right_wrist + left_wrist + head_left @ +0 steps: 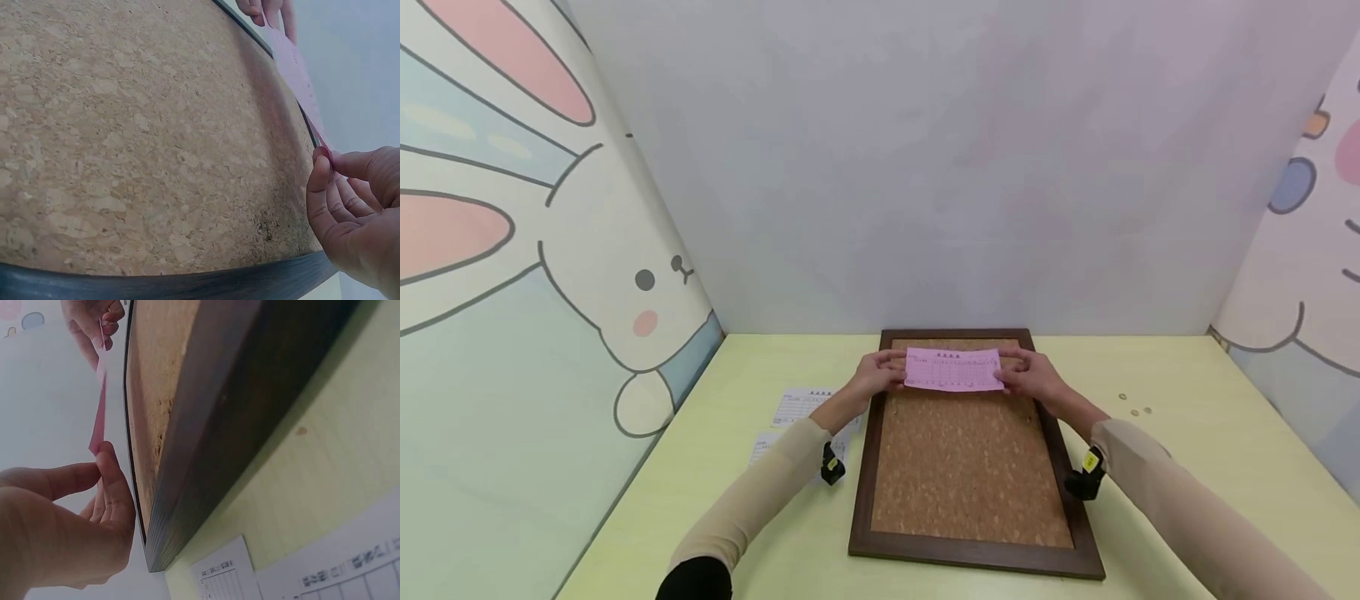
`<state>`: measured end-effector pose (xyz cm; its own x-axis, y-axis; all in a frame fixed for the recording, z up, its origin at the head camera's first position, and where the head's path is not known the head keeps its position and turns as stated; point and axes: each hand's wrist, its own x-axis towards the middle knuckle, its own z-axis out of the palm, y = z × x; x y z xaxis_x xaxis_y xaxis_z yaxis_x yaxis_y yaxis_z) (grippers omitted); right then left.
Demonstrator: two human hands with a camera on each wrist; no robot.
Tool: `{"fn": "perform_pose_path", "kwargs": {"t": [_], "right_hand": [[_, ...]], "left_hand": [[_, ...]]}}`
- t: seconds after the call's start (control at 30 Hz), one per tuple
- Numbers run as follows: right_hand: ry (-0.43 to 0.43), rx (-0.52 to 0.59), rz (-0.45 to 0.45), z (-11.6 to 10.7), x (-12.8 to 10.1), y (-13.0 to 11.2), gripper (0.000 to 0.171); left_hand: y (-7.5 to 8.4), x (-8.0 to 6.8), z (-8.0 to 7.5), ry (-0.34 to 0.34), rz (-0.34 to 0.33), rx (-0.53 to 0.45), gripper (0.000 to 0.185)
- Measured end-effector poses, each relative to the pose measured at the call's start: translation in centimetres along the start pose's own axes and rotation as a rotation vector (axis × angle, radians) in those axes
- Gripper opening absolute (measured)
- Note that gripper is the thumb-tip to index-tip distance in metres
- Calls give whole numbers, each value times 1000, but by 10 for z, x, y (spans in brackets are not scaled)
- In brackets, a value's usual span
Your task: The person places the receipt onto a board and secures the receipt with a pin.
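A pink printed form (952, 371), a paper slip with a table grid, is held out flat between both hands over the far end of a framed cork board (970, 467). My left hand (878, 372) pinches its left edge between thumb and index finger. At the opposite edge my right hand (1030, 373) pinches the paper the same way. Seen edge-on in the left wrist view, the pink form (100, 419) stands a little off the cork. In the right wrist view the form (297, 72) stretches between the two hands above the board.
White printed forms (805, 406) lie on the pale yellow table left of the board, partly covered by my left arm. Several small thumbtack-like pieces (1135, 412) lie on the right. A grey wall (955, 167) rises behind the board.
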<state>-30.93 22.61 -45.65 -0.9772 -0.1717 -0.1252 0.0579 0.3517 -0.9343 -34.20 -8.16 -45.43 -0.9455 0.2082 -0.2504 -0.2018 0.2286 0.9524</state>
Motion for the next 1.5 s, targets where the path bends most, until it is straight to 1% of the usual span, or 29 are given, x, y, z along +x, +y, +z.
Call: {"fn": "perform_pose_path", "kwargs": {"t": [0.2, 0.43, 0.67, 0.8, 1.0, 1.1, 1.23, 1.37, 1.5], "right_hand": [[19, -34, 22, 3, 11, 2, 55], [27, -61, 49, 7, 17, 3, 55], [48, -106, 81, 5, 18, -3, 52], [59, -149, 92, 5, 19, -5, 50], [52, -219, 77, 9, 20, -6, 48], [54, -257, 89, 9, 18, -9, 48], [39, -283, 87, 5, 13, -16, 48], [11, -277, 56, 1, 7, -22, 50], [-12, -274, 30, -3, -1, -21, 52]], "left_hand": [[1, 2, 0, 5, -5, -9, 43], [0, 9, 0, 17, -25, -15, 44], [2, 17, 0, 33, -28, 38, 43], [3, 18, -1, 23, -23, 73, 43], [5, 15, -1, -24, -3, 157, 44], [7, 12, -1, -45, 28, 224, 42], [8, 12, -1, -51, 76, 315, 38], [9, 15, 0, -65, 101, 372, 37], [8, 17, 1, -79, 93, 414, 39]]}}
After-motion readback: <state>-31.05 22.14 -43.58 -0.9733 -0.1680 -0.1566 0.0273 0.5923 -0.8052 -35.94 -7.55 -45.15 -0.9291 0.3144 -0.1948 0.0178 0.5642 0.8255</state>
